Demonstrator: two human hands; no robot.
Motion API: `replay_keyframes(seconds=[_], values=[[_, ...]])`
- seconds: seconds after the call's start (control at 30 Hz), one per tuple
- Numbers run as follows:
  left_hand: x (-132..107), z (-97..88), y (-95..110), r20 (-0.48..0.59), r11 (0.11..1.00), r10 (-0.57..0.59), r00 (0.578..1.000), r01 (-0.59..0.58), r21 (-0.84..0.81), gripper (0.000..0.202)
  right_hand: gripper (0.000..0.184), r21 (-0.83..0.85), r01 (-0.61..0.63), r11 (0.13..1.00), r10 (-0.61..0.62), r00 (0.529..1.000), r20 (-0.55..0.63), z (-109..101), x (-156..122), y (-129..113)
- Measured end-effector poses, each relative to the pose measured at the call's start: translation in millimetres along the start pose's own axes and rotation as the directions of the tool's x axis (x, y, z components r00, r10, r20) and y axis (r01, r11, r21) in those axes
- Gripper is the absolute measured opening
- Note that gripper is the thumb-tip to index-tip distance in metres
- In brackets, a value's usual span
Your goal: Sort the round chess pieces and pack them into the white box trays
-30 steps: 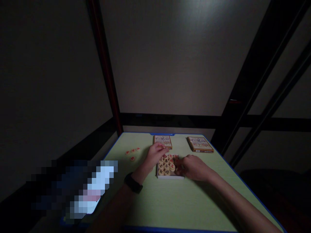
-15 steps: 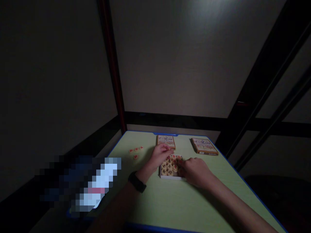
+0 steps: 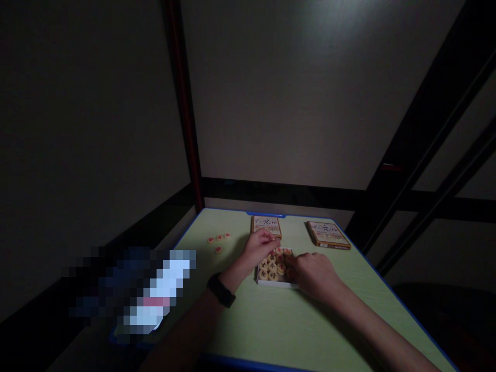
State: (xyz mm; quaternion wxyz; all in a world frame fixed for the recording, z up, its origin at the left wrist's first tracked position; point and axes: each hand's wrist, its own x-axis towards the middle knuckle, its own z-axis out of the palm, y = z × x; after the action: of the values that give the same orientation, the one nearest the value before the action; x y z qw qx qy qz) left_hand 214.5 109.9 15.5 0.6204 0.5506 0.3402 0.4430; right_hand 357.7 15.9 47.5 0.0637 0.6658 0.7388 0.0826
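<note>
A shallow white box (image 3: 278, 284) lies on the table, holding several round wooden Chinese chess pieces (image 3: 272, 267) with black or red characters. Over its far left edge my left hand (image 3: 260, 247), with a black band on the wrist, has its thumb and fingers pinched together. What is between those fingertips is too small and dark to make out. My right hand (image 3: 315, 274) reaches in from the right with curled fingers. Its fingertips are down among the pieces at the box's right side, and the hand hides part of that side. The piece under them is mostly covered.
Left of the box, several loose red-marked pieces (image 3: 218, 250) lie on the green table (image 3: 248, 320). A printed game box (image 3: 266, 225) lies beyond my left hand, and another printed box (image 3: 328, 234) is at the far right. A blurred-out bright patch (image 3: 158, 294) covers the table's left edge.
The whole view has shifted slightly. Both hands stay at the white box in nearly the same pose, and the loose pieces lie as before.
</note>
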Motion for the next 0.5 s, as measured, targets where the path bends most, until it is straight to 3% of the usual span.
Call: replay_keyframes(seconds=[0.5], values=[[-1.2,-0.5,0.6,0.005,1.0,0.014,1.0,-0.014,0.005,0.029,0.023,0.022,-0.025,0.999,0.024,0.999,0.03,-2.5,0.9,0.1]])
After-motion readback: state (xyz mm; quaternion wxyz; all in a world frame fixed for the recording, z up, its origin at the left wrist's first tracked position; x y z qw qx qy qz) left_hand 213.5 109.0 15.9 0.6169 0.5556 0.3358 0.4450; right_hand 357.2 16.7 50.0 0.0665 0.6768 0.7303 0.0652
